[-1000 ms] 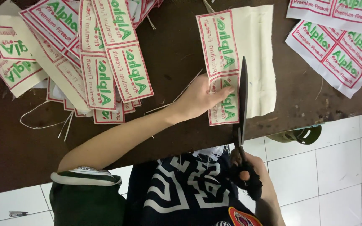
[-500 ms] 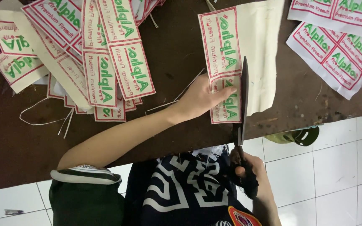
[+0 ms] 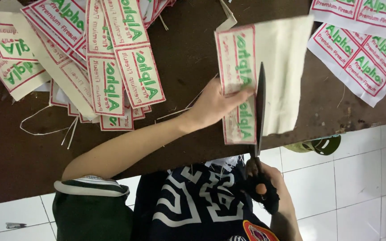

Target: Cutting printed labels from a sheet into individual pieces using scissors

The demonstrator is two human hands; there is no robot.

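Observation:
My left hand (image 3: 211,105) presses on a cream cloth strip (image 3: 282,76) printed with red-bordered labels in green lettering, holding it at the near edge of the brown table (image 3: 23,165). Long dark scissors (image 3: 260,107) run along the right border of the printed labels, blades in the cloth. My right hand (image 3: 271,183) grips the scissor handles below the table edge, over my patterned dark shirt.
A pile of cut labels (image 3: 112,76) covers the table's left part, with loose thread scraps (image 3: 45,129) beside it. A sheet of uncut labels (image 3: 362,53) lies at the upper right. A green sandal (image 3: 318,145) rests on the white tiled floor (image 3: 362,187).
The cloth strip has shifted slightly and its far edge now tilts. The scissors stay along the labels' right border, and my left hand keeps holding the strip.

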